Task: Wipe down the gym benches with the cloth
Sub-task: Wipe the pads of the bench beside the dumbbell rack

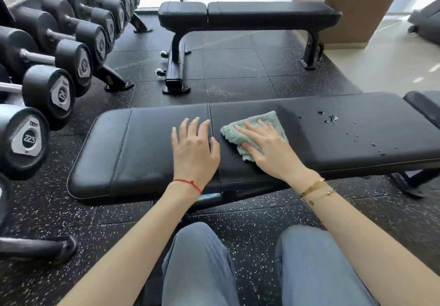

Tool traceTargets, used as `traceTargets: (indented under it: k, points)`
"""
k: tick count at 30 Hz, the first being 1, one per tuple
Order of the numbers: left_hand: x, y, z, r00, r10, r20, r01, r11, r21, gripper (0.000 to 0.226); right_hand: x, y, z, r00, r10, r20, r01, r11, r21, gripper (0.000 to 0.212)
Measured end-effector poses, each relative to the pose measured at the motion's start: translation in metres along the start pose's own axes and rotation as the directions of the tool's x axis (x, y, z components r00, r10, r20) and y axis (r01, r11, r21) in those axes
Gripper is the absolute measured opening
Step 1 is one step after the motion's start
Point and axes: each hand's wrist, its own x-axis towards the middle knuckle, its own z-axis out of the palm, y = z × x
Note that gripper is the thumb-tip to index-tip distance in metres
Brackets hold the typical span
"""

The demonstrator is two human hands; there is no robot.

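A black padded bench (133, 153) runs left to right just in front of me. My right hand (269, 146) presses flat on a folded pale green cloth (264, 120) near the middle of the pad, just right of the seam. My left hand (194, 146) rests flat on the pad left of the seam, fingers spread, holding nothing. Water droplets (331, 118) speckle the pad to the right of the cloth. A second black bench (250, 14) stands farther back, across the floor.
A rack of black dumbbells (59, 50) lines the left side, its feet reaching onto the speckled rubber floor (238, 67). Another pad (426, 105) abuts the near bench at the right edge. My knees in blue jeans are below the bench.
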Motion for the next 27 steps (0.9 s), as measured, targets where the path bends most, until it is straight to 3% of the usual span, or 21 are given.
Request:
traceTargets:
  k: [3, 9, 13, 16, 18, 22, 27]
  points:
    - [0.003, 0.023, 0.009, 0.999, 0.045, -0.002, -0.046, 0.998, -0.044, 0.056, -0.030, 0.008, -0.009, 1.000, -0.023, 0.002, 0.023, 1.000, 0.021, 0.048]
    - [0.001, 0.068, 0.039, 0.996, 0.077, 0.034, -0.077, 0.997, -0.013, 0.062, -0.067, 0.063, -0.030, 0.991, 0.056, -0.119, -0.056, 0.998, 0.002, 0.046]
    - [-0.006, 0.088, 0.054, 0.995, 0.000, 0.104, -0.004, 0.999, 0.036, 0.060, -0.044, 0.120, -0.050, 0.977, 0.158, -0.145, -0.163, 0.987, -0.017, 0.045]
    - [-0.011, 0.092, 0.059, 0.998, -0.013, 0.058, 0.007, 0.994, 0.105, 0.061, 0.006, 0.150, -0.058, 0.965, 0.249, -0.084, -0.252, 0.968, -0.018, 0.046]
    - [-0.009, 0.093, 0.061, 1.000, -0.022, 0.013, 0.020, 0.993, 0.120, 0.062, 0.036, 0.142, -0.050, 0.978, 0.206, -0.025, -0.207, 0.978, -0.031, 0.048]
    - [-0.010, 0.093, 0.062, 0.999, -0.041, -0.016, 0.042, 0.992, 0.121, 0.058, 0.024, 0.102, -0.037, 0.997, -0.046, 0.055, 0.044, 0.998, 0.034, 0.048]
    - [-0.010, 0.093, 0.060, 0.998, -0.049, -0.026, 0.052, 0.993, 0.105, 0.056, -0.026, 0.145, -0.057, 0.973, -0.224, 0.051, 0.219, 0.971, 0.095, 0.047]
